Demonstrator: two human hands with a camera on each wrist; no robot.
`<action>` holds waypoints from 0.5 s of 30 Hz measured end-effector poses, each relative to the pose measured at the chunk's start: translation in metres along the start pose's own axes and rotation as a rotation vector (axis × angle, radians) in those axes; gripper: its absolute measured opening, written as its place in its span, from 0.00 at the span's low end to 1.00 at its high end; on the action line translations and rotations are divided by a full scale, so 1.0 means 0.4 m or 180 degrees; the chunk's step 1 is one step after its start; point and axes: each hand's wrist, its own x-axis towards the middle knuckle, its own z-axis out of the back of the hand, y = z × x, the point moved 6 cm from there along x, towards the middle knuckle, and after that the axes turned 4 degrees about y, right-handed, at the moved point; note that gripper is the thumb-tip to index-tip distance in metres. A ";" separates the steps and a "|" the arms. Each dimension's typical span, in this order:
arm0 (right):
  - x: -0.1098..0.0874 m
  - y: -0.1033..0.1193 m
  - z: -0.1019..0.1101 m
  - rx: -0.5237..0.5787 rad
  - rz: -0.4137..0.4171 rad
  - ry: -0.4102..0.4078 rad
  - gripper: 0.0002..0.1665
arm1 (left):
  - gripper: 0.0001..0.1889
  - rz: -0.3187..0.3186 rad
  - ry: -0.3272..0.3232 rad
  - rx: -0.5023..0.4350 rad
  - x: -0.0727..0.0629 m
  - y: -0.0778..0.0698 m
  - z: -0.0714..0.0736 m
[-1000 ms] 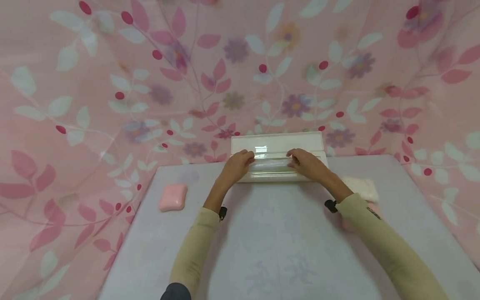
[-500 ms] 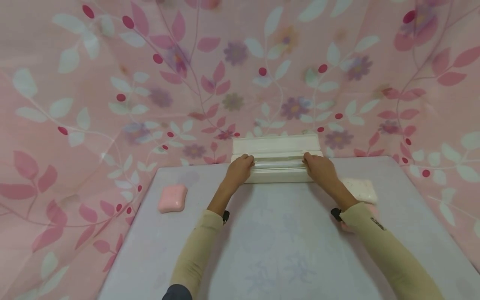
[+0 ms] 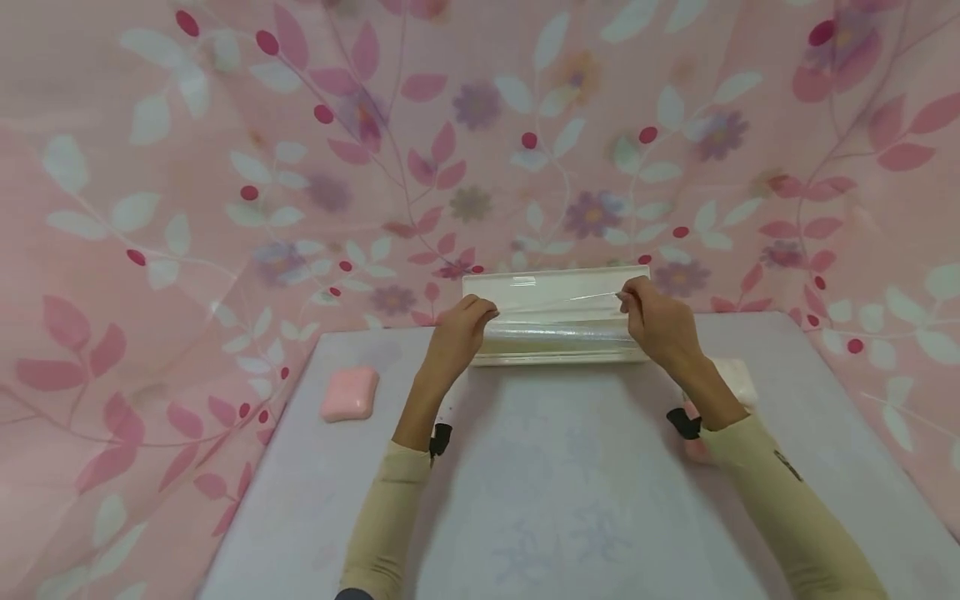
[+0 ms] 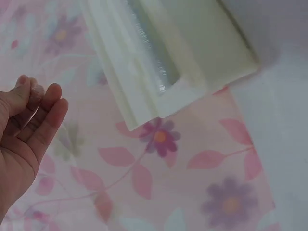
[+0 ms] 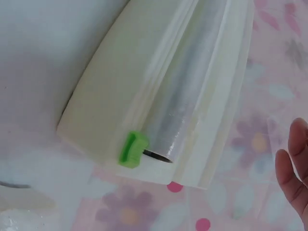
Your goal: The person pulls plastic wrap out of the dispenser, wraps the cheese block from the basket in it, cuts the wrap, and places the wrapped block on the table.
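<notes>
A white cling film dispenser point(image 3: 555, 359) stands at the table's back edge with its lid point(image 3: 558, 285) up. The roll of cling film point(image 3: 558, 331) lies inside; its end shows in the right wrist view, next to a green slide cutter point(image 5: 133, 149). Between my hands a thin strip of clear film point(image 3: 558, 302) is stretched above the roll. My left hand point(image 3: 459, 333) pinches its left end between thumb and fingers, with a crumpled bit of film point(image 4: 36, 91) at the fingertips. My right hand point(image 3: 663, 327) pinches the other end, slightly higher; the right wrist view shows only some of its fingers.
A pink padded square block point(image 3: 349, 393) sits on the left of the pale table point(image 3: 540, 483). A white block point(image 3: 738, 382) and something pink point(image 3: 697, 450) lie partly behind my right forearm. Flowered pink cloth point(image 3: 480, 150) hangs right behind the dispenser.
My hands were down at the roll. They have risen from it and drawn the film's edge up, with the right hand further right and higher, and the left slightly left.
</notes>
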 end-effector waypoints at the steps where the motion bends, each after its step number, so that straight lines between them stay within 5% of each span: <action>1: 0.001 0.003 0.008 0.0085 -0.0021 -0.0042 0.05 | 0.03 -0.0037 -0.0086 -0.0040 0.003 -0.007 0.013; 8: 0.048 0.049 0.089 0.0470 0.0089 -0.0490 0.04 | 0.01 -0.0332 -0.0273 0.0099 0.046 -0.096 0.121; 12: 0.053 0.072 0.116 0.0606 0.0052 -0.0570 0.05 | 0.02 -0.0312 -0.0174 0.0282 0.036 -0.133 0.149; 15: 0.059 0.099 0.144 0.0813 0.0031 -0.0667 0.05 | 0.03 -0.0308 -0.0323 0.0222 0.030 -0.161 0.184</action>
